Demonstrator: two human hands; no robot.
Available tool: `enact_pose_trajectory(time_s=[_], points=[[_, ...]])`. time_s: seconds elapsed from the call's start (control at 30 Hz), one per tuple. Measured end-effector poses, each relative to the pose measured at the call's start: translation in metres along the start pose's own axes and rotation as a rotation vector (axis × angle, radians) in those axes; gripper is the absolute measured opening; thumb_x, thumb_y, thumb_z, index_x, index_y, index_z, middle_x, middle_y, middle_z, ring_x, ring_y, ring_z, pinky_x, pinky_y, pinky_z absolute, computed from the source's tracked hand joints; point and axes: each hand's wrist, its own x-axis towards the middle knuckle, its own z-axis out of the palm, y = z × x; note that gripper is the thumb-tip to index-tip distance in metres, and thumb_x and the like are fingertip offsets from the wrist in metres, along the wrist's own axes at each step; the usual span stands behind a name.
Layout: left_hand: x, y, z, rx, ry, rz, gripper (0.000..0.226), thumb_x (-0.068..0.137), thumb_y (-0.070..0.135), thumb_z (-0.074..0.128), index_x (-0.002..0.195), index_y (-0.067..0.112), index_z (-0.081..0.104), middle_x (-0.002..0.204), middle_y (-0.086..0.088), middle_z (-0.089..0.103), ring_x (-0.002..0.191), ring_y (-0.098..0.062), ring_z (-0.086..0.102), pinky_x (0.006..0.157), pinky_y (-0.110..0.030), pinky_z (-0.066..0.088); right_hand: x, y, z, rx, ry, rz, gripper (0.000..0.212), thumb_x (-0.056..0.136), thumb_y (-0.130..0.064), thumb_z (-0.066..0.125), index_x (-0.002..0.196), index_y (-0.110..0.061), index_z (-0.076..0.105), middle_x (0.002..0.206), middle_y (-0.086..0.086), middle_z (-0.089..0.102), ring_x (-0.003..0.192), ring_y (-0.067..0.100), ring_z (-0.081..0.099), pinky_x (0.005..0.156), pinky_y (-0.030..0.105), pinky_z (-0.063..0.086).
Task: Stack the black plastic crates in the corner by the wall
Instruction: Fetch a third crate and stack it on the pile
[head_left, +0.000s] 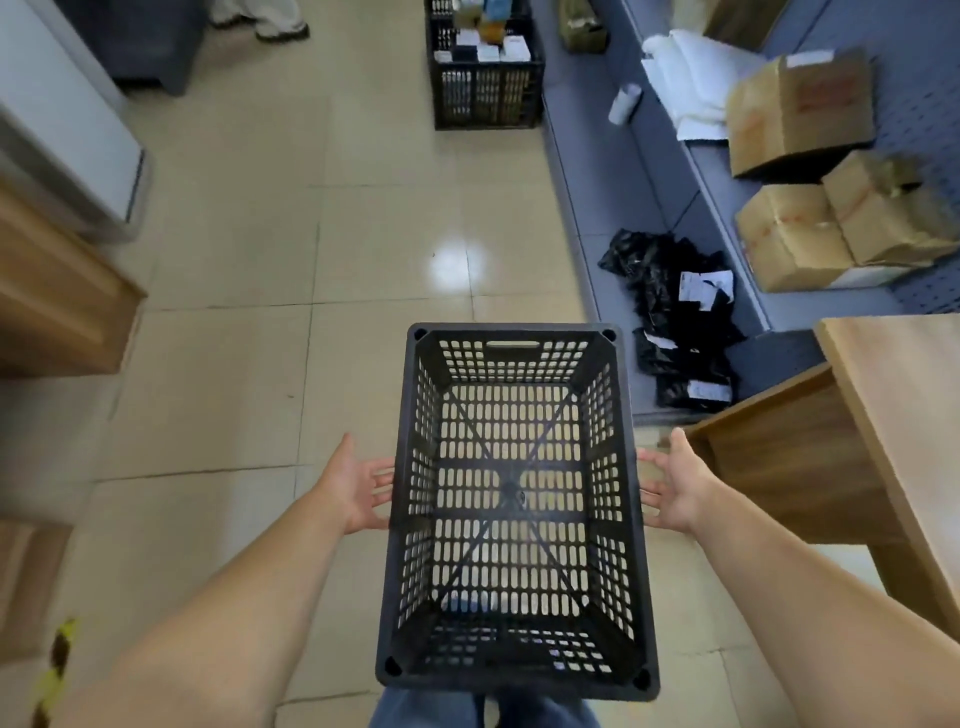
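Observation:
An empty black plastic crate (511, 331) with perforated walls is held up in front of me, above the tiled floor, its open top facing the camera. My left hand (356, 488) lies palm-in against its left wall, fingers straight and reaching under the side. My right hand (675, 491) mirrors it on the right wall. The fingertips of both hands are hidden behind the crate. A second black crate (488, 104), filled with small boxes, stands on the floor far ahead beside the grey shelving.
Grey shelving (623, 171) runs along the right with cardboard boxes (795, 114) and black bags (670, 291). A wooden table (883, 395) stands at the near right and a wooden cabinet (57, 291) at the left. A person's shoe (280, 31) shows at the top.

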Motion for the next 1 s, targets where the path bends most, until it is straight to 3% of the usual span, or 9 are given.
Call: enact_pose_trajectory(time_s=[0.27,0.5,0.6,0.77,0.93,1.0], points=[[-0.051,-0.041,-0.059,-0.202,0.081,0.09,0.085,0.084,0.075,0.014,0.125,0.01,0.052,0.126,-0.012,0.055,0.117,-0.028,0.048,0.092,-0.055,0.039,-0.022,-0.009,0.05,-0.192,-0.125,-0.024,0.074,0.086,-0.073,0.019,0.127,-0.022,0.053,0.125,0.016,0.054,0.113,0.031,0.051,0.086,0.05,0.042],[-0.11,-0.096,-0.099,-0.436,0.203,0.16,0.089,0.085,0.074,0.009,0.124,0.007,0.053,0.122,-0.013,0.056,0.118,-0.027,0.046,0.108,-0.057,0.026,-0.054,0.004,0.102,-0.396,-0.178,-0.048,0.065,0.089,-0.067,0.019,0.114,-0.019,0.055,0.113,0.016,0.057,0.11,0.031,0.051,0.091,0.049,0.038],[-0.134,-0.128,-0.124,-0.543,0.221,0.182,0.095,0.082,0.078,0.006,0.12,0.007,0.056,0.124,-0.013,0.055,0.123,-0.027,0.044,0.109,-0.057,0.023,-0.07,0.016,0.132,-0.508,-0.208,-0.065,0.066,0.088,-0.067,0.02,0.114,-0.018,0.056,0.118,0.017,0.057,0.111,0.032,0.052,0.098,0.051,0.037],[-0.178,-0.193,-0.172,-0.723,0.281,0.206,0.099,0.08,0.08,0.007,0.115,0.004,0.06,0.119,-0.017,0.06,0.112,-0.03,0.052,0.097,-0.055,0.031,-0.11,0.056,0.197,-0.743,-0.272,-0.121,0.071,0.087,-0.068,0.019,0.119,-0.016,0.055,0.12,0.019,0.056,0.113,0.034,0.05,0.101,0.054,0.034],[-0.21,-0.265,-0.231,-0.904,0.413,0.208,0.087,0.084,0.076,0.012,0.104,0.005,0.059,0.096,-0.015,0.063,0.094,-0.028,0.056,0.107,-0.06,0.023,-0.153,0.124,0.266,-0.899,-0.369,-0.142,0.073,0.087,-0.069,0.019,0.117,-0.014,0.057,0.116,0.02,0.059,0.11,0.033,0.054,0.1,0.051,0.039],[-0.221,-0.294,-0.258,-0.974,0.446,0.208,0.085,0.084,0.075,0.013,0.103,0.005,0.058,0.098,-0.015,0.061,0.094,-0.028,0.055,0.107,-0.06,0.024,-0.169,0.157,0.293,-0.948,-0.401,-0.147,0.074,0.086,-0.071,0.02,0.115,-0.014,0.058,0.114,0.021,0.06,0.107,0.034,0.056,0.099,0.051,0.041]])
